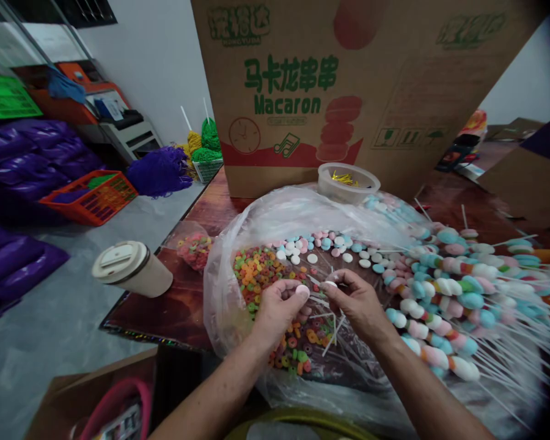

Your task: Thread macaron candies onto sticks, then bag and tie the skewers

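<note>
A pink disc is pinched by the left hand, a white disc by the right hand; rings are spread left of them, skewers heaped right, presumably for easy reach.

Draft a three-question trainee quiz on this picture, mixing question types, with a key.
1. True or false: in this view, the lidded cup is left of the clear plastic.
2. What is the left hand holding? (a) a cardboard flap (b) a pale disc (c) a green basket
3. Fill in: the large English word on the cardboard box is ____.

Key: 1. True; 2. b; 3. Macaron
</note>
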{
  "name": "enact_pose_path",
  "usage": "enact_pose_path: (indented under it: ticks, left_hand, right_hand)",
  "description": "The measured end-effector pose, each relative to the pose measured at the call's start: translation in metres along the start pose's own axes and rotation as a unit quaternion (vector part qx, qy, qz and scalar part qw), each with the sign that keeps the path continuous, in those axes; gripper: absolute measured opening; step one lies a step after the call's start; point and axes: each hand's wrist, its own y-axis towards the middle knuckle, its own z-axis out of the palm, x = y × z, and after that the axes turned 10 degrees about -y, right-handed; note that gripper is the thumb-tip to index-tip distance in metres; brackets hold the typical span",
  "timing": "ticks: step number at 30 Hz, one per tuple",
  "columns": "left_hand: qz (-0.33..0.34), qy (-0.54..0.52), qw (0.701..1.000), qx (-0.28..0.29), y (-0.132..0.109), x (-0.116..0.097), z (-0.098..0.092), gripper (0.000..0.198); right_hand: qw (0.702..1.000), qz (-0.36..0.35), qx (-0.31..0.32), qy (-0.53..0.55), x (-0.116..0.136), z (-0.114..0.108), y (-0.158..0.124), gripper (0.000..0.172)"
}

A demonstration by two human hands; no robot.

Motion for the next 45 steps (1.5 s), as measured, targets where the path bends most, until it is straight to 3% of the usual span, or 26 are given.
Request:
enact_pose_path:
  ticks: [4, 6, 9, 12, 16, 25, 28, 32, 36, 39, 42, 45]
  left_hand:
    - [0.081, 0.032, 0.996, -0.002, -0.003, 0.008, 0.005, 0.026]
    - [0.107, 0.042, 0.993, -0.015, -0.002, 0.009, 0.004, 0.024]
    - [0.11, 0.053, 0.992, -0.026, -0.002, 0.008, 0.002, 0.026]
    - [0.091, 0.028, 0.995, 0.027, -0.004, 0.008, 0.002, 0.026]
    - [0.041, -0.064, 0.992, 0.101, -0.009, 0.011, 0.001, 0.028]
    - [-0.042, -0.141, 0.986, 0.081, -0.004, 0.02, -0.017, 0.034]
    - [-0.045, -0.154, 0.986, 0.043, -0.005, 0.015, -0.014, 0.034]
    - [-0.017, -0.143, 0.989, 0.006, -0.007, 0.007, -0.009, 0.037]
    - [0.029, -0.117, 0.992, -0.036, -0.009, 0.002, -0.007, 0.039]
    - [0.037, -0.106, 0.992, -0.049, -0.008, -0.001, -0.009, 0.037]
    - [0.061, -0.085, 0.993, -0.057, -0.007, -0.003, -0.01, 0.031]
    - [0.095, -0.053, 0.991, -0.072, -0.006, -0.002, -0.008, 0.027]
  right_hand:
    - [0.983, -0.089, -0.09, -0.133, 0.005, 0.012, -0.007, 0.02]
    - [0.989, -0.074, -0.068, -0.107, 0.01, 0.011, -0.013, 0.021]
    - [1.0, -0.004, 0.019, -0.011, 0.015, 0.007, -0.018, 0.027]
    - [0.998, -0.013, 0.039, -0.042, 0.012, 0.007, -0.016, 0.027]
    - [0.997, -0.031, -0.022, -0.073, 0.0, 0.016, -0.01, 0.025]
    - [0.989, 0.019, 0.005, -0.144, -0.001, 0.028, -0.019, 0.027]
    - [0.974, 0.031, 0.002, -0.225, -0.001, 0.012, -0.01, 0.032]
    - [0.926, 0.059, -0.023, -0.372, -0.013, -0.018, 0.022, 0.022]
    - [0.888, 0.071, 0.008, -0.455, -0.018, -0.03, 0.039, 0.017]
    - [0.885, 0.041, 0.018, -0.464, -0.005, -0.032, 0.022, 0.02]
    - [0.884, -0.061, 0.067, -0.459, 0.012, -0.031, -0.011, 0.027]
    - [0.833, -0.13, 0.096, -0.529, 0.021, -0.025, -0.04, 0.029]
